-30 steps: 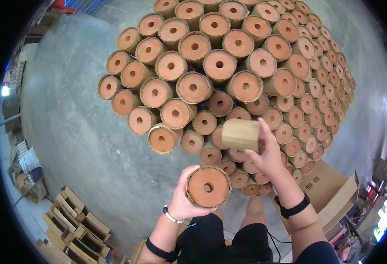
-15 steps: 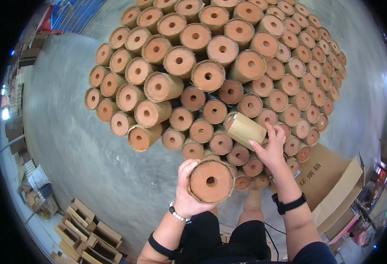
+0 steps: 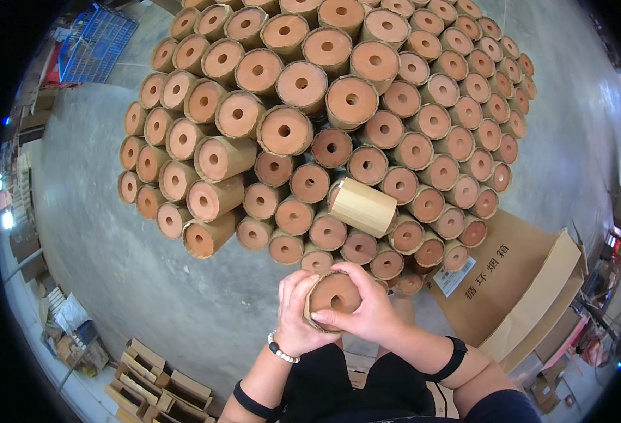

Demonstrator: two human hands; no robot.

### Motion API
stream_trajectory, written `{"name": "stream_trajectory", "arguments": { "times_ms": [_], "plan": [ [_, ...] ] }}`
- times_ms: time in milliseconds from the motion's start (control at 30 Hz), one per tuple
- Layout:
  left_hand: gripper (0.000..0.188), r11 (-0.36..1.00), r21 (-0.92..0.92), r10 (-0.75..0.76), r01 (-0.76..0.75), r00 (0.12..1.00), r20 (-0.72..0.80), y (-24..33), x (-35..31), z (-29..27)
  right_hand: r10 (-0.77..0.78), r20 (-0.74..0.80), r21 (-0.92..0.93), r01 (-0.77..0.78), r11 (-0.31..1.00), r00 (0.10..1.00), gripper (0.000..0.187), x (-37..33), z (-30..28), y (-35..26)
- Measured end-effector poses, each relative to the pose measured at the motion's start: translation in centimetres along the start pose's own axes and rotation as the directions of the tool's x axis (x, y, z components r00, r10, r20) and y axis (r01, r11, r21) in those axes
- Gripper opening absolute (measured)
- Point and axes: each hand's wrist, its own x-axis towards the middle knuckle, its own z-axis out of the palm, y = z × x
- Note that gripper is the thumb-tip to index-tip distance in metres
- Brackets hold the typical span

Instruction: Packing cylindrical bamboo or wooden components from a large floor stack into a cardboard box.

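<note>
Close in front of my body I hold a short brown paper-wrapped tube [image 3: 340,287], its reddish clay end with a centre hole turned up. My left hand [image 3: 297,326] wraps its left side. Around the right side curls my right hand [image 3: 372,310], fingers over the far rim and thumb across the clay face near the hole. Just beyond, a loose tube in pale yellowish paper [image 3: 363,206] lies on its side upon several upright clay-ended tubes [image 3: 309,183].
Many similar tubes [image 3: 284,130] stand packed on the grey concrete floor [image 3: 92,225], some raised higher at the left. An open cardboard box [image 3: 536,282] lies at the right. Cardboard trays [image 3: 162,377] sit lower left, a blue wire basket [image 3: 99,46] far left.
My right hand has let go of the pale tube, leaving it lying on the stack, and has joined my left hand on the held tube. The view has shifted slightly.
</note>
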Motion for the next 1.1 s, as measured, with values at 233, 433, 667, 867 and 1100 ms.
{"name": "stream_trajectory", "arguments": {
  "times_ms": [233,433,667,867,1100],
  "plan": [
    [0.082,0.996,-0.026,-0.084,0.085,0.995,0.053,-1.0,-0.6,-0.3,0.047,0.304,0.162,-0.101,0.982,0.952,0.054,2.2,-2.3,2.7],
    [0.092,0.945,-0.161,-0.256,0.286,0.949,0.184,-1.7,-1.4,-2.5,-0.112,0.222,-0.748,0.243,0.617,0.968,0.079,9.3,-4.0,-0.3],
    [0.093,0.727,-0.559,-0.308,0.399,0.917,0.254,-1.0,-4.6,-1.1,-0.028,0.227,-0.921,0.224,0.32,0.973,0.041,14.3,-3.2,5.1],
    [0.094,0.66,-0.564,-0.345,0.496,0.867,0.359,-0.5,-7.7,-1.4,-0.075,0.093,-0.503,0.112,0.857,0.993,0.05,9.0,-7.8,5.6],
    [0.08,0.206,-0.864,-0.153,0.46,0.887,0.436,7.1,-7.1,-4.8,0.17,-0.03,0.666,-0.107,0.738,0.985,0.045,-3.6,-10.6,-1.9]
  ]
}}
